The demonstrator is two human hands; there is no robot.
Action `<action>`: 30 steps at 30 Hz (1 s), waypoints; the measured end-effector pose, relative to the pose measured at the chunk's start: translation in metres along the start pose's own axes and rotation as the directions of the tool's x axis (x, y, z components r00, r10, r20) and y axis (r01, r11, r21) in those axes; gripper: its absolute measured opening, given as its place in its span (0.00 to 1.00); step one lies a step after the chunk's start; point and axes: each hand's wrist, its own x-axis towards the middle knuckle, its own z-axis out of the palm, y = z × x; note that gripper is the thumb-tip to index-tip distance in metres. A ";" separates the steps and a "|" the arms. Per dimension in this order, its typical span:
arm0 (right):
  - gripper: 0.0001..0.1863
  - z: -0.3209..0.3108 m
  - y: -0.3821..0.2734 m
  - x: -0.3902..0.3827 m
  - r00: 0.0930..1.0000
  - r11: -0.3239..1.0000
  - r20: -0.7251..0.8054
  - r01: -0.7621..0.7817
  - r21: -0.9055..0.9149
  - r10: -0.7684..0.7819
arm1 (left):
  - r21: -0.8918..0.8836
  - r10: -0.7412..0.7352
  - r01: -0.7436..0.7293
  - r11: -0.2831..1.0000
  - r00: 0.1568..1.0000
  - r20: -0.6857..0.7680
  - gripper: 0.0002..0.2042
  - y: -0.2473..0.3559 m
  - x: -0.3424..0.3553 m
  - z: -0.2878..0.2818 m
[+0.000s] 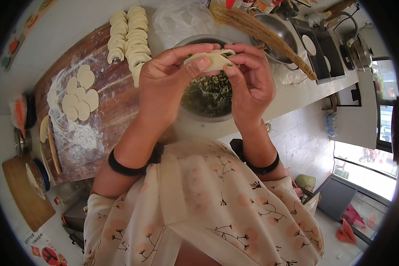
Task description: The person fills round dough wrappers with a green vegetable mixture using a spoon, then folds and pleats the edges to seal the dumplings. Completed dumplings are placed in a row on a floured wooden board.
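Between my two hands is a half-folded dumpling point(212, 62), with green filling showing at its right end. My left hand point(170, 73) pinches its left side, thumb in front and fingers behind. On the other side, my right hand point(251, 77) grips the wrapper's edge between thumb and fingers. Just below and behind them stands a metal bowl point(208, 119) of chopped green filling point(208, 95). Two rows of folded dumplings point(136, 37) lie at the far edge of a floured wooden board point(119, 104). Several round dough wrappers point(80, 95) overlap on its left part.
A rolling pin point(54, 150) rests at the board's left edge. Beyond the bowl are a clear plastic bag point(181, 20), a straw whisk broom point(266, 33) and a metal pan point(277, 33). A dark sink point(319, 48) is at the far right of the counter.
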 end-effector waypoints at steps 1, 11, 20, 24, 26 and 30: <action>0.07 0.000 0.001 0.001 1.000 1.000 -0.026 0.005 -0.031 -0.005 | 0.006 -0.001 0.001 1.000 1.000 0.000 0.12 -0.001 0.000 0.000; 0.09 -0.005 0.003 0.003 0.998 0.998 -0.055 0.014 -0.067 -0.018 | 0.072 0.008 -0.006 0.997 0.999 -0.035 0.09 -0.006 -0.002 0.004; 0.11 -0.010 -0.001 0.004 0.997 0.999 -0.072 -0.010 -0.042 0.007 | 0.181 0.058 -0.053 0.982 0.998 -0.027 0.10 -0.007 -0.009 0.012; 0.12 -0.018 -0.004 0.006 1.000 0.995 -0.028 -0.003 -0.099 0.001 | 0.208 0.070 -0.063 0.976 0.997 -0.027 0.11 -0.007 -0.012 0.016; 0.11 -0.018 -0.003 0.005 0.998 0.995 -0.048 0.032 -0.099 -0.037 | 0.198 0.059 -0.054 0.979 0.998 -0.015 0.11 -0.005 -0.014 0.019; 0.10 -0.018 0.002 0.000 0.994 0.992 -0.092 0.055 -0.116 -0.066 | 0.223 0.020 -0.013 0.975 0.999 -0.027 0.13 -0.004 -0.015 0.023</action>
